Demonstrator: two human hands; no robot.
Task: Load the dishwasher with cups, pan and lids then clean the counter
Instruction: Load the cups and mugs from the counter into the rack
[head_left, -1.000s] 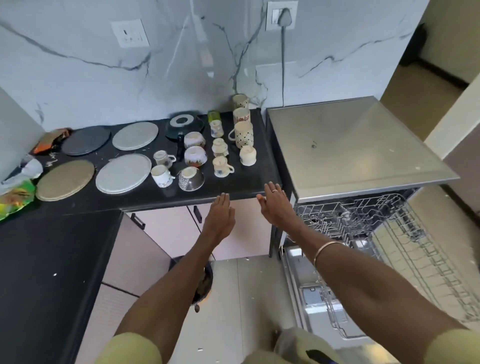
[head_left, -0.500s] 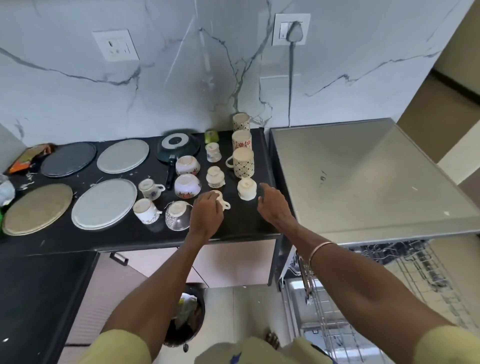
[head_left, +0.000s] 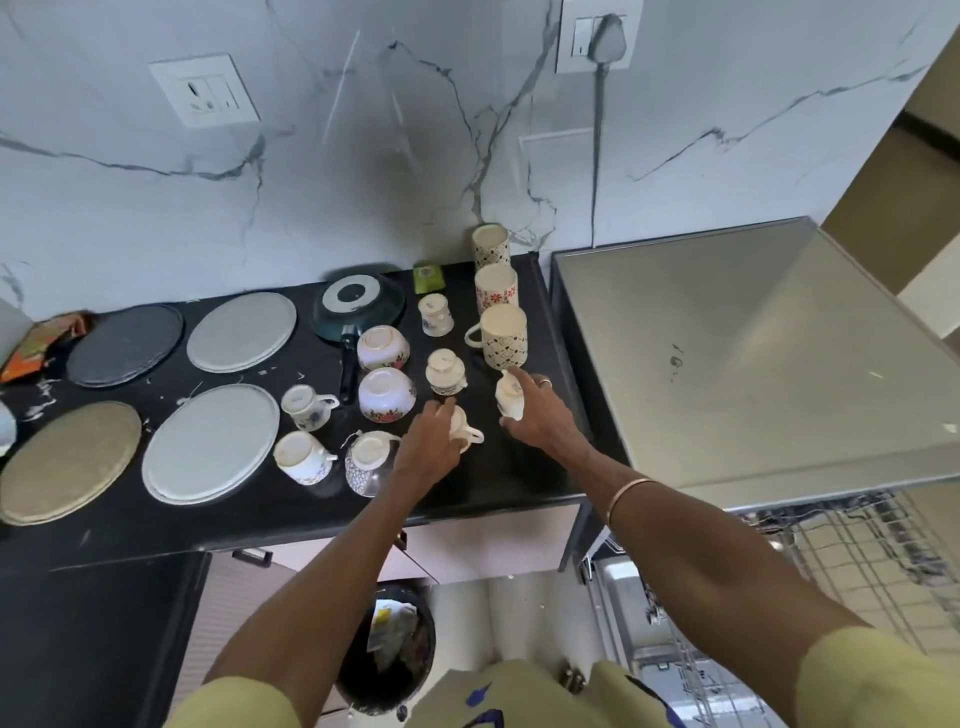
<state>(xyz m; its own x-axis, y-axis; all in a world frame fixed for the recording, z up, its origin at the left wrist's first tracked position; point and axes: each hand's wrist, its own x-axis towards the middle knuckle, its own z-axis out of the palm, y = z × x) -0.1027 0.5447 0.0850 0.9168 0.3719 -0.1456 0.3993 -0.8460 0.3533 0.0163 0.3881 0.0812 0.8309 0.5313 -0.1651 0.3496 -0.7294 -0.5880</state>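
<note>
Several upturned cups and mugs stand on the black counter (head_left: 509, 483). My left hand (head_left: 427, 447) grips a small cream cup (head_left: 465, 431) with its handle to the right. My right hand (head_left: 540, 415) holds another small cream cup (head_left: 509, 397), tilted off the counter. A dark pan (head_left: 358, 306) lies upside down behind them. Several round lids lie to the left, among them a pale grey lid (head_left: 210, 449) and a tan lid (head_left: 67, 460). The dishwasher (head_left: 753, 358) stands to the right with its wire rack (head_left: 852, 551) pulled out.
A tall patterned mug (head_left: 501, 335) stands just behind my right hand. Below the counter edge sits a bin (head_left: 387, 649) with rubbish. A cord runs down the marble wall from a socket (head_left: 597, 36). Scraps litter the counter's left end.
Both hands reached forward from the counter's front edge onto the cups. The left hand took hold of one small cup, the right hand closed on another and tipped it up.
</note>
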